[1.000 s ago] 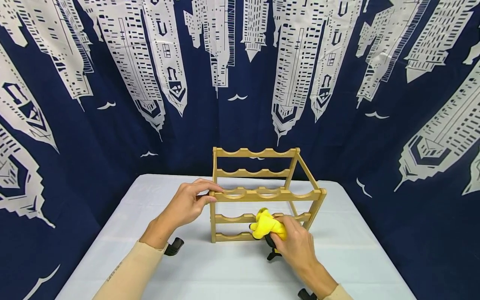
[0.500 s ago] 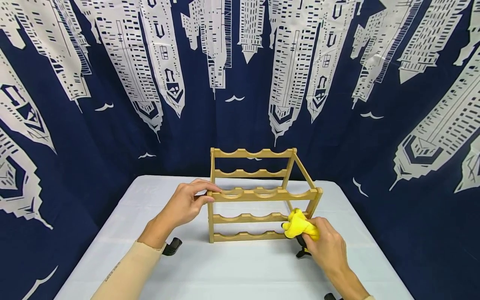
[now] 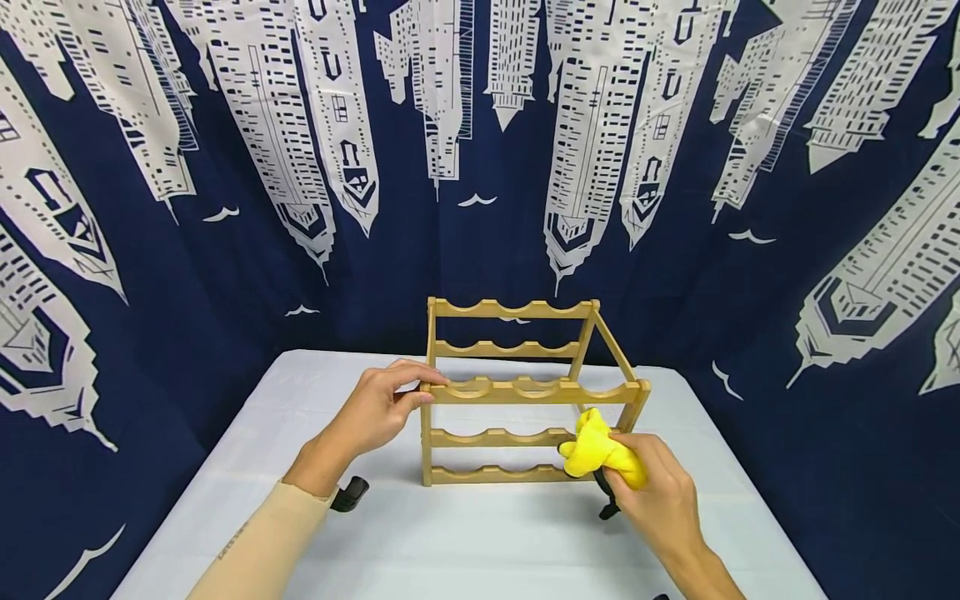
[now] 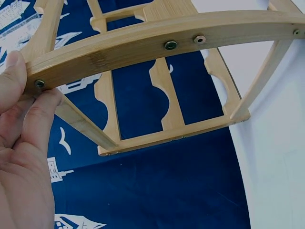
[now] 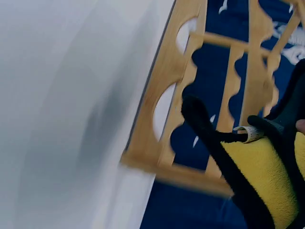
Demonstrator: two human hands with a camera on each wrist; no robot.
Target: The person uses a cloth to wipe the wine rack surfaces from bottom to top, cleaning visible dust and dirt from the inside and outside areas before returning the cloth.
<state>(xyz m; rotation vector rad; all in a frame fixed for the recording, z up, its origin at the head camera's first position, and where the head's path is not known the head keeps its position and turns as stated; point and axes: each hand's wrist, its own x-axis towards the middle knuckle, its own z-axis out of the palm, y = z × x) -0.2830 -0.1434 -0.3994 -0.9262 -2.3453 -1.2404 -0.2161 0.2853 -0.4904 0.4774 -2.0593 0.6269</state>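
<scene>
A light wooden wine rack point(image 3: 498, 392) with scalloped rails stands upright on the table. My left hand point(image 3: 371, 408) pinches its front top left corner, thumb below and fingers over the top; in the left wrist view the fingertips point(image 4: 43, 112) press close to the screw at the end of the curved bar point(image 4: 114, 47). My right hand point(image 3: 660, 492) grips a bunched yellow cloth point(image 3: 600, 450) with black edging, in front of the rack's lower right rails. In the right wrist view the cloth point(image 5: 264, 171) shows a small white tag, and most of the hand is hidden.
The table point(image 3: 465, 542) has a pale cover. Behind it hangs a dark blue curtain point(image 3: 480, 258) with white building prints. A black wrist device point(image 3: 349, 494) sits under the left wrist.
My right hand has moved right with the cloth, from the middle of the lower rails toward the right post, then stayed near there. The left hand keeps its hold on the corner.
</scene>
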